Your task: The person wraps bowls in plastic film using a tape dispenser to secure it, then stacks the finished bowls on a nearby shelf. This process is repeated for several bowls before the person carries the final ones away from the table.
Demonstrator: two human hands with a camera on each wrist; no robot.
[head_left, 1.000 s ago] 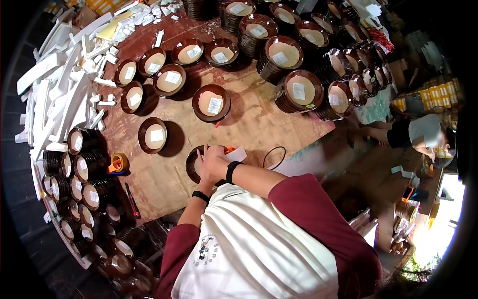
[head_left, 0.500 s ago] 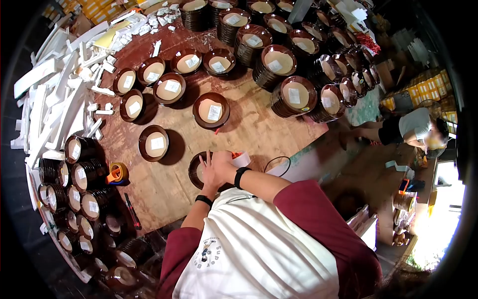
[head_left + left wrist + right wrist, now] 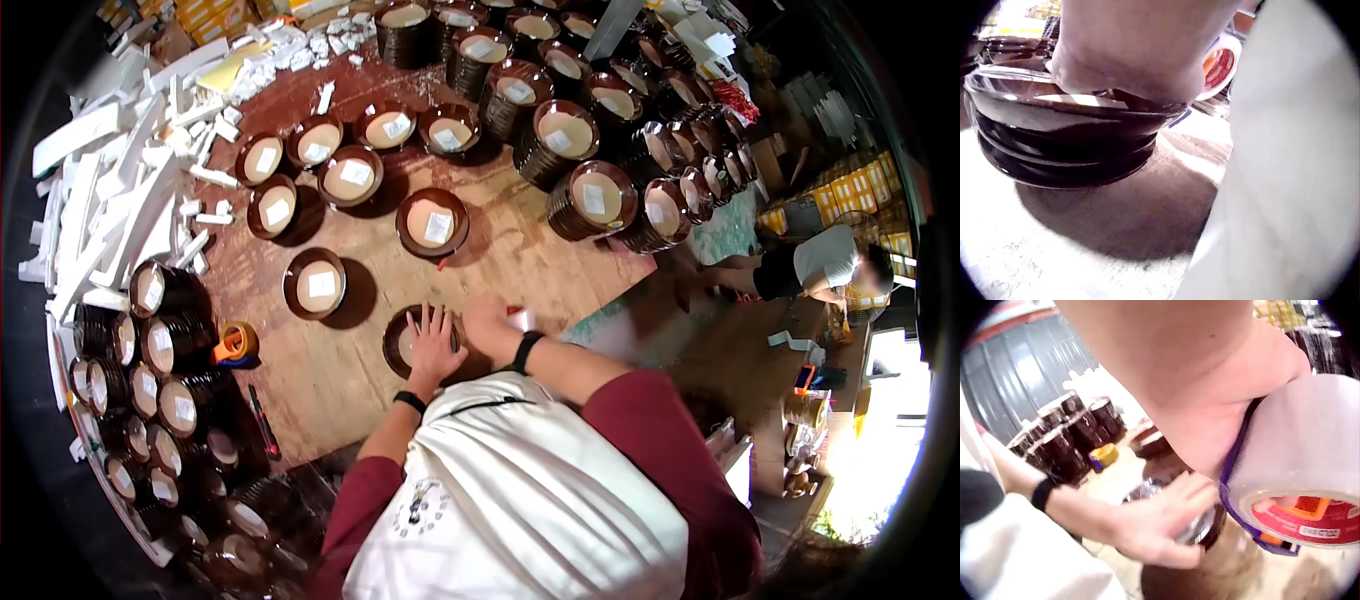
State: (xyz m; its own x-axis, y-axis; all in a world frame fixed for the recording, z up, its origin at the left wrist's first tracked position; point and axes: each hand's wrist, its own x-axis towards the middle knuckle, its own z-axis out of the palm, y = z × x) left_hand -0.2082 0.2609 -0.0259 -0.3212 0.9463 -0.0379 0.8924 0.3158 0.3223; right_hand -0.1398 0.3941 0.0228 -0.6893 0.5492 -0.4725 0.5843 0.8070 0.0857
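A small stack of brown glazed bowls [image 3: 1072,140] stands on the board in front of the person. My left hand [image 3: 433,345] lies across the top of this stack with its fingers straight and spread. Just right of it, my right hand [image 3: 487,325] grips a tape dispenser, its fingers mostly hidden. The dispenser's wide tape roll [image 3: 1310,437], with a red core label, fills the right side of the right wrist view, along with its purple frame and orange parts. The left wrist view shows brown rims and dark ridged sides under the hand.
Single bowls with white labels, such as one bowl [image 3: 315,284], stand around the board. Stacked bowls [image 3: 592,200] fill the back right, and more stacks [image 3: 165,345] the left. White foam scraps [image 3: 130,170] line the far left. Another tape dispenser [image 3: 235,343] and a cutter [image 3: 264,422] lie nearby.
My right hand has moved away from the left hand, rightward with the tape dispenser. The left hand stays on the bowls, now plainly visible with fingers spread. The head view has shifted slightly.
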